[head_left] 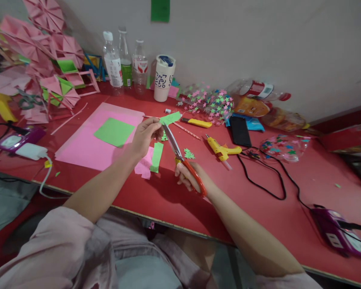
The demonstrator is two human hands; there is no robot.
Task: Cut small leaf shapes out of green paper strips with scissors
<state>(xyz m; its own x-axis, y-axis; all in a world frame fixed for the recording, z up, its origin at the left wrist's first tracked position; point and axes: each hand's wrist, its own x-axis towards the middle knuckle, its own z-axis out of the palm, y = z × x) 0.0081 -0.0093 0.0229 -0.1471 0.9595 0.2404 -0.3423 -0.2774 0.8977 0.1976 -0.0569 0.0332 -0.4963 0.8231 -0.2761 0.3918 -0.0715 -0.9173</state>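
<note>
My left hand (147, 135) pinches a small strip of green paper (171, 118) above the red table. With my right hand (192, 176) I grip scissors (195, 176) with red-orange handles, their blades pointing up and left to the green paper. Whether the blades are fully closed I cannot tell. Below my hands lie another green paper strip (157, 157) and pink paper scraps (143, 164). A little pile of green paper cut-outs (189, 153) rests just right of the blades. Left of my left hand, a green square sheet (114, 131) lies on large pink paper (78, 148).
A yellow glue gun (222, 149), a black phone (240, 130) and a yellow cutter knife (199, 123) lie to the right. Bottles (112, 64) and a patterned cup (163, 80) stand by the wall. Folded pink paper pieces (63, 48) crowd the left. Black cords (284, 180) cross the right side.
</note>
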